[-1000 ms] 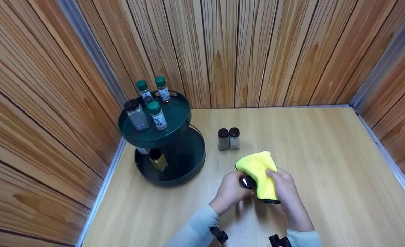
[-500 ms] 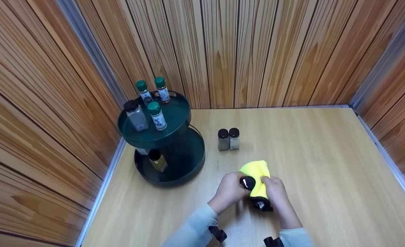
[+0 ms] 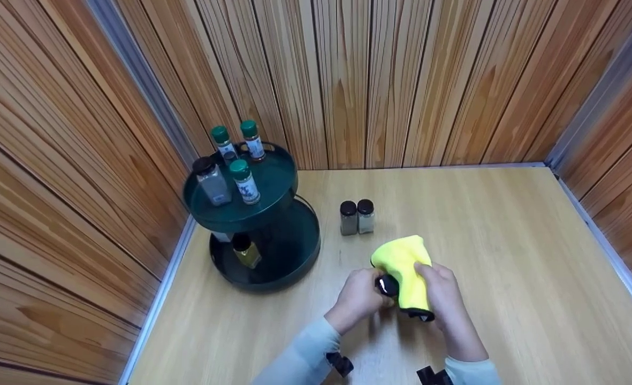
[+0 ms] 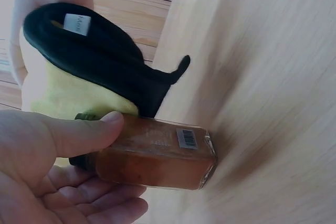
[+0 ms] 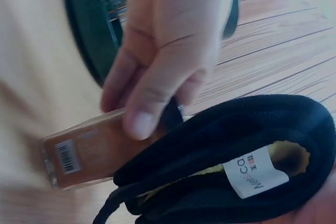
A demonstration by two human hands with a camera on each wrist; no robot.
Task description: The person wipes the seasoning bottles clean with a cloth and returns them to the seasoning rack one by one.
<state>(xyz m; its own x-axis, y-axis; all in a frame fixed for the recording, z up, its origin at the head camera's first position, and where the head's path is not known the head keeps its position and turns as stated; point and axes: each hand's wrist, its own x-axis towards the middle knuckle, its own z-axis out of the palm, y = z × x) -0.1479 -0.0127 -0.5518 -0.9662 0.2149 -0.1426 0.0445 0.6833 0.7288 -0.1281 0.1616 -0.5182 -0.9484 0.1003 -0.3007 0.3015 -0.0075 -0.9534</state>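
Free: tabletop right of the right hand, out to the right wall. Lane between left hand and two-tier tray. Obstacles: pair of dark-capped jars beyond the yellow cloth; upper tier covers part of the lower. Cloth plus spice jar fill the gap between hands.

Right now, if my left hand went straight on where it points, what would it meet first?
Past the glass jar it grips, your left hand would likely meet the yellow cloth held in your right hand; the exact gap is unclear.
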